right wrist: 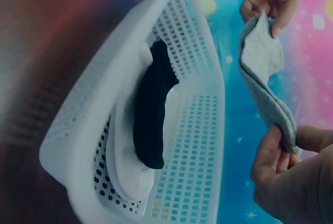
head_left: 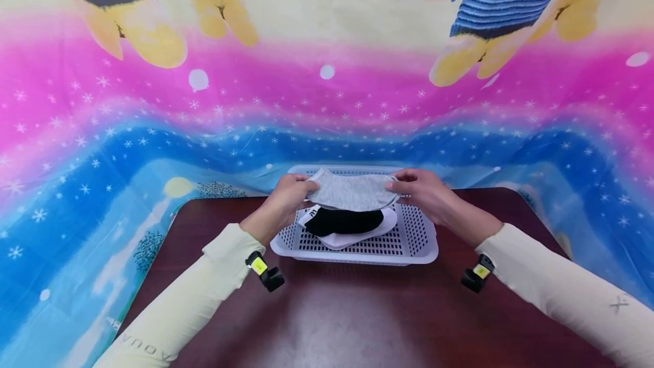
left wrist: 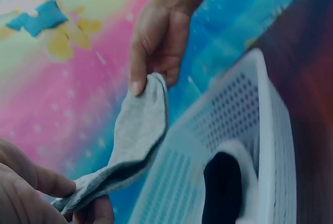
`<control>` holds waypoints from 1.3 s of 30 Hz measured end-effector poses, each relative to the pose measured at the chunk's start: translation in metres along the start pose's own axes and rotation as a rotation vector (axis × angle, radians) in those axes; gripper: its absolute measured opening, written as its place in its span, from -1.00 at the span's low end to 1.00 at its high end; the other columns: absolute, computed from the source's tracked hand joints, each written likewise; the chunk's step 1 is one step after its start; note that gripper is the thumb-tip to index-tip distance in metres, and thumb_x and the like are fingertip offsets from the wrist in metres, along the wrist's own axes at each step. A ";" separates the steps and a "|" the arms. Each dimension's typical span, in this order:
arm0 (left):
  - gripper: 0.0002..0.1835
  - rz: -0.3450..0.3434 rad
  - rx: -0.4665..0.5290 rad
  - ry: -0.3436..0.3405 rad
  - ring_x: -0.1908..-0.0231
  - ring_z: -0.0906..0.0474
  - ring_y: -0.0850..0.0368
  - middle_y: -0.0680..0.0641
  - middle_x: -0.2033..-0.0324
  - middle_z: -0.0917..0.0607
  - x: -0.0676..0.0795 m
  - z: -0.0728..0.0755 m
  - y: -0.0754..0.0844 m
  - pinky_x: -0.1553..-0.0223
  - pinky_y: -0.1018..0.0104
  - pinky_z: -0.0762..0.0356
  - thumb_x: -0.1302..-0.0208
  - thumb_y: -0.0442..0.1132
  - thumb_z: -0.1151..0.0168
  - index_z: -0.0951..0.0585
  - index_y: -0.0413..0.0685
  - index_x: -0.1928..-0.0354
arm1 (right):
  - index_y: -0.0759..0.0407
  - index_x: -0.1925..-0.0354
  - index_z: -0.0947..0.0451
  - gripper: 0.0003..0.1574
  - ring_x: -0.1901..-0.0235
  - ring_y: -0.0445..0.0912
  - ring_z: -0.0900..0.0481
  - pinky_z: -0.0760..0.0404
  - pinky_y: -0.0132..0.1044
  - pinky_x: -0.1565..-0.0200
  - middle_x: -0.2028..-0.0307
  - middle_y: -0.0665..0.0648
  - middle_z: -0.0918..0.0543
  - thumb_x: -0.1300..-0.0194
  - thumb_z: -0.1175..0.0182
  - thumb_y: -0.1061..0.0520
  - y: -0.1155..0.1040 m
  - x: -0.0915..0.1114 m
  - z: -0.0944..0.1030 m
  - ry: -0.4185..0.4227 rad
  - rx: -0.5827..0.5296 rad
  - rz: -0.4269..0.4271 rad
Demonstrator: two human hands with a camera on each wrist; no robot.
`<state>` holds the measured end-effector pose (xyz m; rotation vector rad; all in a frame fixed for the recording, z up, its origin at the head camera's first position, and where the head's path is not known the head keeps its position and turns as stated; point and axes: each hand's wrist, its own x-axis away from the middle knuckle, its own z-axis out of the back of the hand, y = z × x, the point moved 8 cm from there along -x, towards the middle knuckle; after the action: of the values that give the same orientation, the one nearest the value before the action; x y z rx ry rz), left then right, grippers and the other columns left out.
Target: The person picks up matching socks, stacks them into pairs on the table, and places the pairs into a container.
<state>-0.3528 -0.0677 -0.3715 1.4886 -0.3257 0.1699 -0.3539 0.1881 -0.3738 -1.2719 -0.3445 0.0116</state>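
Observation:
A light grey sock is stretched level between both hands, over the back part of a white plastic basket. My left hand pinches one end between thumb and fingers. The other end is pinched by my right hand. In the left wrist view the grey sock hangs apart from the basket, its two layers lying together. Inside the basket a black sock lies on top of white socks. The right wrist view shows the black sock lying lengthwise over the white ones.
The basket stands on a dark reddish-brown table near its back edge. Behind the table hangs a colourful printed cloth with snowflakes and bears. Each wrist wears a small black camera on a strap.

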 end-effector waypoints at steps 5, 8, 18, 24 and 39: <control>-0.69 0.035 -0.086 0.052 -0.09 -0.54 -0.06 -0.24 -0.08 -0.54 -0.020 0.003 -0.015 -0.10 0.07 -0.53 -0.39 -0.33 -0.02 -0.47 -0.34 -0.10 | 0.35 -0.23 -0.27 -0.41 -0.08 0.00 -0.50 -0.49 -0.09 -0.19 -0.09 0.24 -0.44 -0.34 -0.18 0.13 0.012 -0.019 -0.006 -0.038 -0.007 -0.049; -0.70 0.063 -0.126 0.065 -0.10 -0.54 -0.07 -0.23 -0.09 -0.55 -0.030 0.003 -0.028 -0.08 0.06 -0.54 -0.38 -0.33 -0.03 -0.50 -0.34 -0.08 | 0.35 -0.27 -0.24 -0.37 -0.18 0.09 -0.45 -0.45 -0.06 -0.23 -0.20 0.30 -0.37 -0.34 -0.17 0.15 0.022 -0.029 -0.009 -0.068 0.000 -0.095; -0.68 0.088 -0.231 0.064 -0.05 -0.55 -0.08 -0.24 -0.06 -0.55 -0.048 -0.008 -0.061 0.00 0.11 -0.60 -0.31 -0.43 0.02 -0.47 -0.34 -0.09 | 0.40 -0.23 -0.28 -0.43 0.06 -0.01 -0.55 -0.51 -0.04 -0.15 -0.09 0.31 -0.45 -0.33 -0.15 0.23 0.038 -0.052 -0.019 -0.145 0.199 -0.145; -0.64 0.120 -0.232 0.074 0.02 -0.58 -0.07 -0.24 -0.03 -0.55 -0.048 -0.011 -0.071 0.11 0.19 -0.65 -0.26 -0.48 0.00 -0.43 -0.33 -0.11 | 0.37 -0.16 -0.38 -0.52 0.19 -0.08 -0.53 -0.58 -0.09 -0.05 0.01 0.24 -0.47 -0.31 -0.17 0.24 0.048 -0.060 -0.024 -0.139 0.397 -0.174; -0.56 0.158 -0.537 0.075 0.19 -0.50 -0.01 -0.21 0.11 -0.54 -0.045 -0.008 -0.081 0.23 0.25 -0.56 -0.22 -0.39 -0.08 -0.39 -0.36 -0.16 | 0.27 0.26 -0.42 -0.87 0.47 -0.13 -0.38 -0.55 -0.19 0.26 0.41 0.09 -0.41 -0.27 -0.19 0.27 0.064 -0.065 -0.019 -0.076 0.618 -0.162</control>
<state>-0.3690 -0.0629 -0.4629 0.9237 -0.3932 0.2423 -0.3987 0.1772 -0.4543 -0.6310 -0.4653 0.0265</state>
